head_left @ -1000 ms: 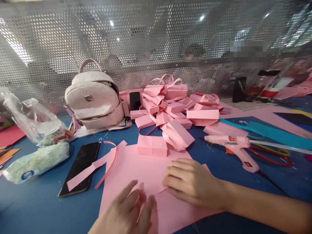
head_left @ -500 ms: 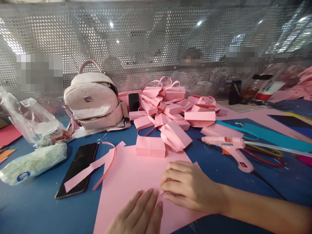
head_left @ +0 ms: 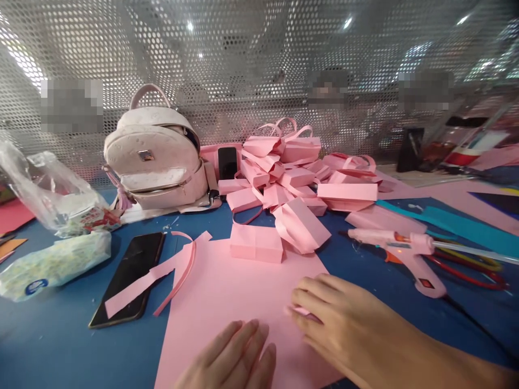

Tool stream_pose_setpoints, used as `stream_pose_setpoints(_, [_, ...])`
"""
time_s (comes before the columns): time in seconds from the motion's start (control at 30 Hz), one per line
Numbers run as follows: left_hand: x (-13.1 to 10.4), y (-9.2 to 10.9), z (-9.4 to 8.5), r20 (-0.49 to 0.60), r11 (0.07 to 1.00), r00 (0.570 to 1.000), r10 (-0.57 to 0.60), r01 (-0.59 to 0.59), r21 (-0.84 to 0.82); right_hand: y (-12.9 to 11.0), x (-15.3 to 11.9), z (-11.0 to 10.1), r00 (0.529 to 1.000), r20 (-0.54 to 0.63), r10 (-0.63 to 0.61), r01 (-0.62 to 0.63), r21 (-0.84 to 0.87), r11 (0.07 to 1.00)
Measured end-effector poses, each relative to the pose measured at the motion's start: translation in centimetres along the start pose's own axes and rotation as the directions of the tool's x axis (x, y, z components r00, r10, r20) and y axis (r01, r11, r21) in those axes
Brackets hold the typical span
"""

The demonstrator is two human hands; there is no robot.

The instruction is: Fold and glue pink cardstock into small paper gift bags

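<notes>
A large sheet of pink paper (head_left: 219, 286) lies on the blue table in front of me. My left hand (head_left: 235, 356) rests on its lower part, fingers stretched out and side by side. To the right, my right hand (head_left: 336, 319) is bent over the sheet, with its fingers curled together and a bit of pink paper showing between them; the fingertips are partly hidden. A folded pink paper box (head_left: 256, 243) sits on the sheet's far edge, beside a tilted pink paper bag (head_left: 302, 226). Pink paper strips (head_left: 130, 297) lie left of the sheet.
A black phone (head_left: 132, 275) lies under the strips. Farther left are a tissue pack (head_left: 57, 265) and a plastic bag (head_left: 52, 189). A backpack (head_left: 158, 162) and piled pink paper bags (head_left: 279, 173) stand by the perforated metal screen (head_left: 251, 65). A corded glue gun (head_left: 405, 251) lies right.
My right hand has shifted right and slightly nearer me over the sheet, away from my left hand. My left hand has barely moved. The view has shifted a little.
</notes>
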State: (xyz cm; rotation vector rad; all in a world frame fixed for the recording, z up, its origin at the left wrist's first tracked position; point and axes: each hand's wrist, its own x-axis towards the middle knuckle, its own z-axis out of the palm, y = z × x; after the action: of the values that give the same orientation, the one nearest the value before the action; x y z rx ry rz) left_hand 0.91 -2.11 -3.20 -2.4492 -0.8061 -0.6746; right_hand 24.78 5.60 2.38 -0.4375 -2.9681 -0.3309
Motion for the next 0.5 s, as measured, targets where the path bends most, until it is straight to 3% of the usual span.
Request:
stream_pose_setpoints(0.33, [0.3, 0.5, 0.2, -0.021, 1.0, 0.999, -0.025, 0.025, -0.005, 1.0, -1.2, -0.2, 0.997, 0.047, 0.057, -0.052, -0.1, 0.994])
stream_pose_setpoints(0.4, [0.2, 1.1, 1.1, -0.072, 0.998, 0.996, -0.055, 0.055, -0.012, 1.1, -1.4, -0.3, 0.997, 0.03, 0.068, -0.064, -0.11, 0.992])
stream_pose_setpoints(0.47, [-0.1, 1.8, 2.2, -0.314, 0.978, 0.926, -0.208, 0.203, -0.051, 1.2, -1.5, -0.4, 0.997, 0.014, 0.074, -0.072, -0.119, 0.99])
stream_pose_setpoints(0.5, [-0.3, 2.2, 2.8, -0.318, 0.974, 0.92, -0.228, 0.22, -0.062, 1.2, -1.6, -0.5, 0.997, 0.01, 0.073, -0.071, -0.124, 0.99])
